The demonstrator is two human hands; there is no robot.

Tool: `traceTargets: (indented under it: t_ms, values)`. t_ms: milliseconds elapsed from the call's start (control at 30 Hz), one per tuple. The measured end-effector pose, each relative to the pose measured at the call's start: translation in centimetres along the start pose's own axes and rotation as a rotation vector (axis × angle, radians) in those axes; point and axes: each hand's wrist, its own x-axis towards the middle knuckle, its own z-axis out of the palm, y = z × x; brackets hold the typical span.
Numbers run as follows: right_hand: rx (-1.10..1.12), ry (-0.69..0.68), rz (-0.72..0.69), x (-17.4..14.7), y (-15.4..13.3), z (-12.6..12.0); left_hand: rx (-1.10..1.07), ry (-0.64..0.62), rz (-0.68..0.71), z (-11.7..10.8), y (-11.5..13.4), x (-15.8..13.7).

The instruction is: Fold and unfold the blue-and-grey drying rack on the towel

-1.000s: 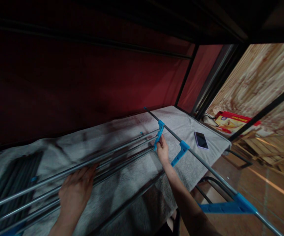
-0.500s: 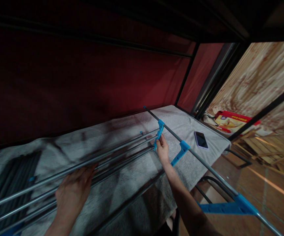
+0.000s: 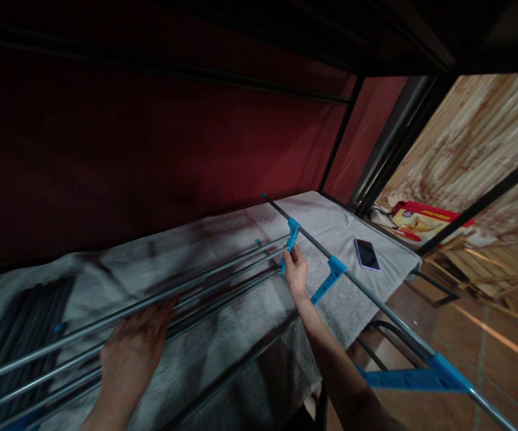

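My left hand (image 3: 134, 342) is wrapped over the middle metal tubes of the rack, its fingertips partly hidden under the upper tube (image 3: 205, 273). My right hand (image 3: 295, 270) pinches the blue plastic bracket (image 3: 292, 234) where the tube ends meet it. Several grey tubes run side by side from the lower left to this bracket. A long crossing pole (image 3: 315, 240) passes through the bracket's top. Farther along that pole sit a second blue bracket (image 3: 331, 278) and a third blue bracket (image 3: 414, 378), with no tubes seen in them.
A grey cloth (image 3: 259, 335) covers the bed under the rack. More dark tubes (image 3: 26, 317) lie bundled at the left. A phone (image 3: 367, 255) rests at the right. Black bed frame posts (image 3: 337, 140) stand around, and a red box (image 3: 429, 221) sits beyond.
My right hand has shifted very slightly at the bracket. The rack, poles and my left hand look nearly the same.
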Motion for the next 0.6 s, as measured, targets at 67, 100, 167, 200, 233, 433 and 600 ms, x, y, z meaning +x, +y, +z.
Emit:
traceTargets:
  t_ms: [67, 100, 167, 200, 233, 433, 600]
  values:
    - [0.015, 0.000, 0.012, 0.04, -0.06, 0.05, 0.006, -0.001, -0.003, 0.13, -0.04, -0.07]
    - [0.022, 0.000, 0.014, 0.06, -0.10, 0.07, 0.009, 0.002, 0.000, 0.17, -0.06, -0.09]
    - [0.031, -0.001, 0.012, 0.12, -0.16, 0.11, 0.010, 0.010, 0.019, 0.16, -0.11, -0.09]
    - [0.031, 0.001, 0.009, 0.14, -0.17, 0.13, 0.008, 0.014, 0.028, 0.12, -0.13, -0.07]
    - [0.029, 0.005, 0.006, 0.16, -0.16, 0.14, 0.008, 0.016, 0.035, 0.08, -0.15, -0.03]
    - [0.015, 0.012, -0.003, 0.21, 0.19, 0.13, 0.019, -0.021, 0.014, 0.15, -0.25, 0.02]
    - [0.017, 0.018, -0.008, 0.27, 0.41, 0.20, 0.030, -0.048, 0.021, 0.54, -0.57, -0.15]
